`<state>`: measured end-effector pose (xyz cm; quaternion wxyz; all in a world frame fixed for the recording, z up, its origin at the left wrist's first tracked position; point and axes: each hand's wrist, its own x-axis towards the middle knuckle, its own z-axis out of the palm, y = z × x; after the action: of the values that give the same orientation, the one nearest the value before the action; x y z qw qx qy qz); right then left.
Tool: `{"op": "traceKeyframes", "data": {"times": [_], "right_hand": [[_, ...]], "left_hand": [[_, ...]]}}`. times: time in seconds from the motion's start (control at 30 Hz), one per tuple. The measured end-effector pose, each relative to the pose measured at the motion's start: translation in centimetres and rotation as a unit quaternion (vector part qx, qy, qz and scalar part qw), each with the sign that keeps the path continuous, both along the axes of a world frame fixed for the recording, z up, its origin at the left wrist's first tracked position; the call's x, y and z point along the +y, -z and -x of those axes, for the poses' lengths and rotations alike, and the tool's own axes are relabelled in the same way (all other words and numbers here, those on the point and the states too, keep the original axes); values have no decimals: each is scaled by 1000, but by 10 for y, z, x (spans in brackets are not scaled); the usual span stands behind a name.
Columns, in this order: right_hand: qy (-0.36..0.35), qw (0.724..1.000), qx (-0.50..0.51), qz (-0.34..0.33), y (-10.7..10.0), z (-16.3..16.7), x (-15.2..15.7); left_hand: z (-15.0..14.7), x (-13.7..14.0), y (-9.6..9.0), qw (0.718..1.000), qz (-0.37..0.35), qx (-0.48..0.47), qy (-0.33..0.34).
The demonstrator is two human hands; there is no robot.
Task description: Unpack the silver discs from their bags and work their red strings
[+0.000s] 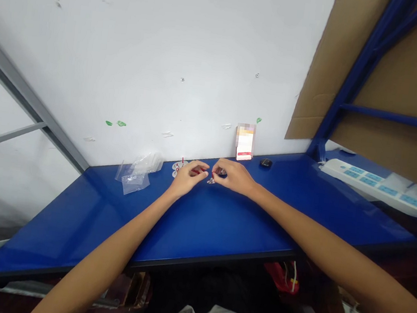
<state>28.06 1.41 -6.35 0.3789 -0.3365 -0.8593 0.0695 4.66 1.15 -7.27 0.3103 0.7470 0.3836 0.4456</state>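
Observation:
Over the blue tabletop (201, 221) my two hands work close together. The fingers of my left hand (188, 178) are pinched round a thin red cord-like piece (198, 171), partly hidden by the fingers. My right hand (235, 176) is closed at thumb and forefinger on a small silvery trinket with red on it (210, 181), which hangs just below the fingertips. It is too small to name more exactly. Left of my left hand lie white rounded cards with red pieces on them (176, 166), partly covered by that hand.
Clear plastic bags (136, 181) lie at the left. A lit phone (244, 150) leans against the white wall, beside a small black object (266, 163). At the right lies a white power strip (374, 183), near a blue metal frame (346, 87) with cardboard (323, 74) behind it.

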Motion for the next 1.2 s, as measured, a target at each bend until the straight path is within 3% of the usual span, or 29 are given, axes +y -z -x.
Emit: {"op": "traceKeyframes", "data": {"times": [0.13, 0.33, 0.47, 0.57, 0.67, 0.83, 1.03, 1.2], "right_hand": [[-11, 1000, -5, -7, 0, 0, -2], [-26, 1000, -4, 1, 2, 2, -1], [-17, 999, 27, 4, 0, 1, 3], [-9, 999, 34, 4, -2, -1, 5], [-6, 1000, 22, 12, -1, -1, 6], [-9, 999, -7, 32, 3, 1, 6], [-15, 999, -8, 40, 1, 0, 5], [-6, 999, -20, 42, 1, -2, 6]], "left_hand": [[-3, -3, 0, 994, -73, 82, 4], [7, 7, 0, 985, -114, 125, -32], [25, 25, -2, 965, -153, 164, -137], [39, 41, -2, 947, -140, 178, -227], [46, 51, -2, 936, -114, 206, -260], [44, 53, -1, 922, -84, 285, -247], [36, 45, -1, 918, -135, 291, -231], [33, 38, 0, 929, -165, 301, -137]]}}
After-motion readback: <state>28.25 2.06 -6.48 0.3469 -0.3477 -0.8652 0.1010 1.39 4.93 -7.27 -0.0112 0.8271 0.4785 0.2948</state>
